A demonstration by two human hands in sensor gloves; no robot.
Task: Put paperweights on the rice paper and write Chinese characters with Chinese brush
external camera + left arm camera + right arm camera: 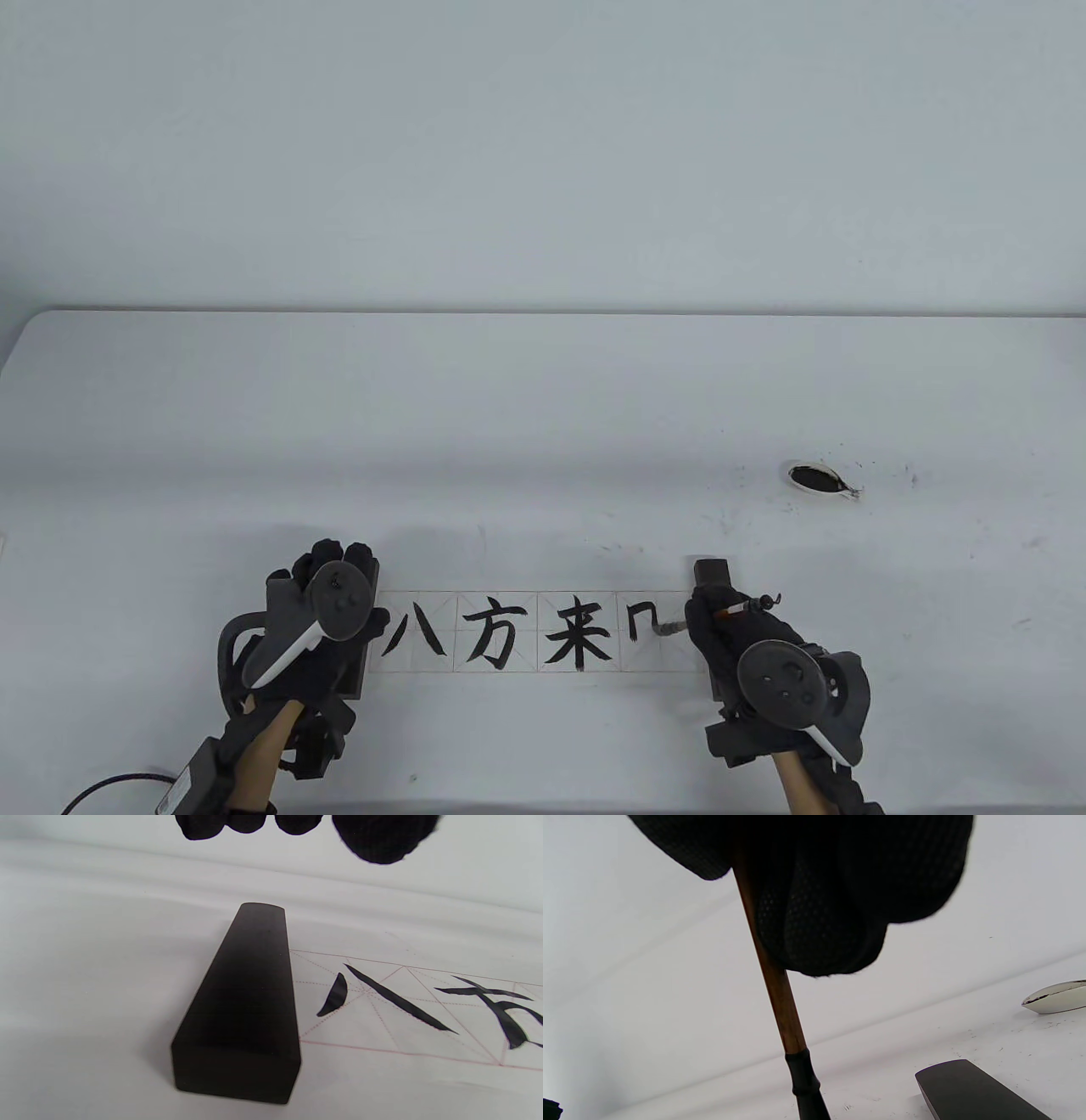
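Note:
A strip of gridded rice paper [619, 664] lies near the table's front edge, with 八方来 and part of a fourth character in black ink. A dark paperweight [246, 1005] sits on its left end. My left hand [335, 562] hovers over it, and in the left wrist view the fingertips [297, 823] hang clear of the block. A second paperweight [711, 570] lies at the right end. My right hand [713, 620] grips the brown-handled brush [774, 984], whose tip [670, 630] is at the fourth cell.
A small white dish of black ink [819, 480] stands to the back right of the paper, with ink specks and smears on the table around it. A cable [110, 785] runs off at the bottom left.

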